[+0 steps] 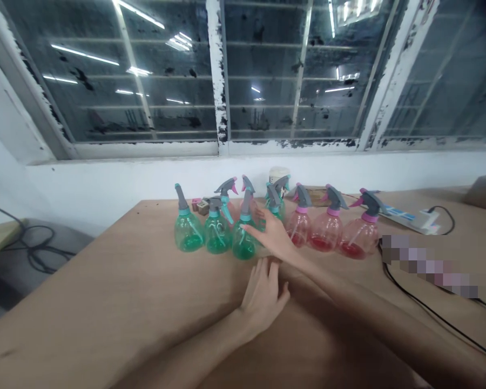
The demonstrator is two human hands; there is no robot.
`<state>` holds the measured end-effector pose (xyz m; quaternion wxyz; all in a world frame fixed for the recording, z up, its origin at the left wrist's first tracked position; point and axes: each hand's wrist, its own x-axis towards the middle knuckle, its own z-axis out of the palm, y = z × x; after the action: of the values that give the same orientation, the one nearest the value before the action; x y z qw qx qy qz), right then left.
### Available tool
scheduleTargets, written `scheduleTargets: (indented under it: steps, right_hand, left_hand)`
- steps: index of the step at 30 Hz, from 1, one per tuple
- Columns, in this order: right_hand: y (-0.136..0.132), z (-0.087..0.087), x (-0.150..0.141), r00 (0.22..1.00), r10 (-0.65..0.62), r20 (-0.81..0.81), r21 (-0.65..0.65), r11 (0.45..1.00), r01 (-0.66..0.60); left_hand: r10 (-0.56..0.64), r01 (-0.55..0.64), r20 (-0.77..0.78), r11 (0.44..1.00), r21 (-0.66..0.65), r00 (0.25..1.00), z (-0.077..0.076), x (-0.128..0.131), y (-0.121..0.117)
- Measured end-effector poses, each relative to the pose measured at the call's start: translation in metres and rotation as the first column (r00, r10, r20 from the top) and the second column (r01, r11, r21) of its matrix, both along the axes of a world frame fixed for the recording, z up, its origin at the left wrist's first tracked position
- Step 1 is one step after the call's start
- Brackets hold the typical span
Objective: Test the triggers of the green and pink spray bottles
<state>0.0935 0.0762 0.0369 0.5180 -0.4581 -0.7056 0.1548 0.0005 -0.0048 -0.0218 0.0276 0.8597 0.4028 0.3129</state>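
My right hand point(276, 236) reaches into a row of spray bottles. Its thumb and fingers are around the side of a green spray bottle point(243, 249) with a grey and teal trigger head, which stands upright on the table. My left hand point(264, 296) rests just in front, fingers stretched out and thumb apart, holding nothing. Left of the held bottle stand two more green spray bottles, a middle one point(217, 240) and an end one point(188, 237). Another green spray bottle point(274, 213) is partly hidden behind my right hand. To the right are red spray bottles point(325, 236) with pink collars.
More spray bottles and a white tub point(279, 174) stand behind the row. Small blocks point(203, 207) lie at the back left. A blue-and-white flat item point(409, 217), black cables point(417, 294) and a brown box point(485, 190) are on the right. A wall with windows point(283, 75) rises behind.
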Motion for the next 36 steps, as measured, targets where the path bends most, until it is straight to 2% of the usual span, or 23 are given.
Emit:
scheduleTargets:
  steps: [4,7,9,12,15,18,20,22,25,29,32,36]
  right_hand:
    - [0.009,0.001,-0.01,0.997,0.001,0.071,-0.127,0.992,0.009]
    - [0.0,0.003,-0.007,0.987,-0.034,0.155,-0.142,0.988,0.057]
    - [-0.009,0.005,-0.003,0.982,-0.009,0.189,-0.125,0.992,0.033]
    - [-0.022,0.007,0.01,0.971,0.066,0.231,-0.109,0.993,-0.041]
    - [-0.035,0.009,0.028,0.954,0.205,0.22,-0.157,0.972,-0.172]
    - [-0.049,0.013,0.051,0.918,0.348,0.189,-0.196,0.93,-0.312]
    - [-0.058,0.016,0.069,0.903,0.393,0.174,-0.219,0.91,-0.353]
    - [-0.066,0.018,0.088,0.891,0.425,0.162,-0.268,0.888,-0.375]
    - [-0.074,0.018,0.118,0.875,0.446,0.191,-0.344,0.865,-0.366]
    - [-0.079,0.012,0.142,0.925,0.34,0.172,-0.304,0.911,-0.279]
    - [-0.083,0.007,0.138,0.964,0.246,0.1,-0.225,0.949,-0.219]
    - [-0.085,0.004,0.114,0.989,0.147,-0.016,-0.216,0.965,-0.147]
  left_hand:
    - [0.015,-0.015,-0.022,1.0,0.004,1.0,0.0,-0.001,0.0]
    - [-0.001,0.002,-0.047,1.0,0.008,0.999,0.0,-0.001,0.001]
    - [-0.054,0.055,-0.083,0.998,0.016,0.995,0.0,-0.001,0.001]
    - [-0.202,0.211,-0.167,0.976,0.043,0.965,0.001,0.001,-0.002]
    - [-0.341,0.373,-0.258,0.924,0.087,0.904,0.001,0.002,-0.009]
    - [-0.428,0.514,-0.361,0.838,0.185,0.828,0.002,0.002,-0.016]
    - [-0.455,0.568,-0.39,0.783,0.251,0.8,0.002,0.002,-0.019]
    - [-0.48,0.589,-0.366,0.753,0.294,0.797,0.001,0.001,-0.021]
    - [-0.467,0.537,-0.272,0.779,0.323,0.841,0.001,0.0,-0.022]
    - [-0.423,0.44,-0.123,0.867,0.234,0.898,0.004,0.0,-0.021]
    - [-0.428,0.432,-0.061,0.883,0.186,0.902,0.008,0.001,-0.02]
    - [-0.414,0.413,-0.03,0.898,0.152,0.91,0.01,0.002,-0.02]
